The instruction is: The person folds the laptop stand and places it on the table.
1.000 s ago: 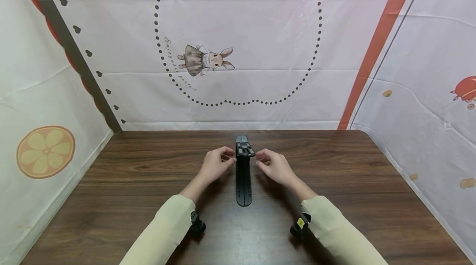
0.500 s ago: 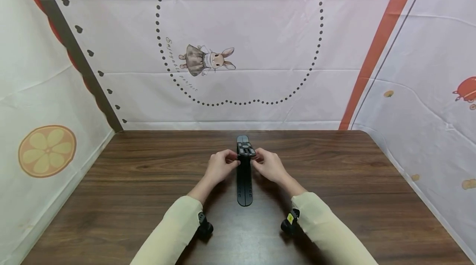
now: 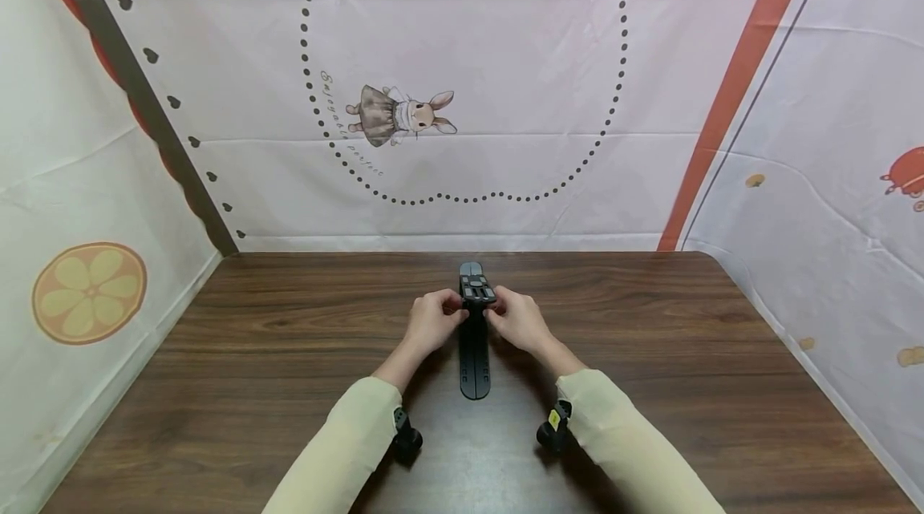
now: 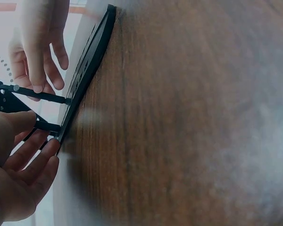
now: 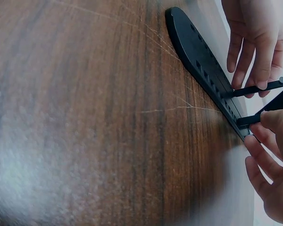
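A black folding stand stands on the table, its long flat base with rounded ends lying lengthwise. Grey pads show on its raised top plate. From the left, my left hand pinches one of the stand's thin legs between thumb and fingers. My right hand does the same on the opposite side. In the left wrist view, two legs rise from slots in the base. The right wrist view shows a row of slots along the base, with the right thumb on the nearer leg.
The brown wood-grain table reaches back to a white printed cloth. More cloth hangs at the left and right sides. A small black camera sits on each wrist, below the cream sleeves.
Both hands have moved inward from beside the stand, and their fingers have closed on its legs. The forearms have drawn nearer each other. The stand stays in place.
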{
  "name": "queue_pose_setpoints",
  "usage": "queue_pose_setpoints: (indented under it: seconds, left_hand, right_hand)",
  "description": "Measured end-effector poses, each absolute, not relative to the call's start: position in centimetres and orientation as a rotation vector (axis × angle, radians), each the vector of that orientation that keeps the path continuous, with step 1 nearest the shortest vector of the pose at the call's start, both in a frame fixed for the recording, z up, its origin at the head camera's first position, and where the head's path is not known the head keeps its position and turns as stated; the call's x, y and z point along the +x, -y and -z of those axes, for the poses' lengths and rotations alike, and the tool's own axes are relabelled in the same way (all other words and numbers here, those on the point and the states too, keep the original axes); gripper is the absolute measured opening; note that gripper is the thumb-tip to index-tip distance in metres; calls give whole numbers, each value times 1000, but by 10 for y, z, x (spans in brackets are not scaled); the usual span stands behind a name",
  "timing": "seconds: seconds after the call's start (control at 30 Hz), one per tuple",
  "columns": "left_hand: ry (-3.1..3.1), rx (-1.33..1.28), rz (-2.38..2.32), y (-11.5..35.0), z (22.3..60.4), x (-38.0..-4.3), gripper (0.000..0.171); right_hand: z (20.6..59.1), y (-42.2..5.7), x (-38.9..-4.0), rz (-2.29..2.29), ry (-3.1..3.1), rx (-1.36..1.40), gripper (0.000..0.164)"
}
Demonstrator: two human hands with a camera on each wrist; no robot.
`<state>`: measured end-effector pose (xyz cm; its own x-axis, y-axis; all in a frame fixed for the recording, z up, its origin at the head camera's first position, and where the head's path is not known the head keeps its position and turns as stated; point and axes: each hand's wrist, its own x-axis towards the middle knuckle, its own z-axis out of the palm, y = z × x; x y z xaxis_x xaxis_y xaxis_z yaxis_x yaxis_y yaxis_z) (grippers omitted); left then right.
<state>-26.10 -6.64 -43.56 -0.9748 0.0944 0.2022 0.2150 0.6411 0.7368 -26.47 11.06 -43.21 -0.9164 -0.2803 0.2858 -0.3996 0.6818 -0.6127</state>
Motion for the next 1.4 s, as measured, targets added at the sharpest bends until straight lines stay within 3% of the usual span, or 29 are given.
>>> queue_pose_setpoints:
  seconds: [0.23, 0.97, 1.4]
  left_hand:
    - [2698, -215, 1244, 65, 436, -262, 5]
    - [2642, -243, 1198, 63, 435, -264, 7]
    - [2630, -251, 1225, 62, 435, -266, 3]
  right_hand:
    - [434, -110, -266, -1019, 2726, 561, 18]
    - [429, -108, -267, -908, 2717, 601, 6]
    - [428, -109, -269, -867, 2701, 602, 10]
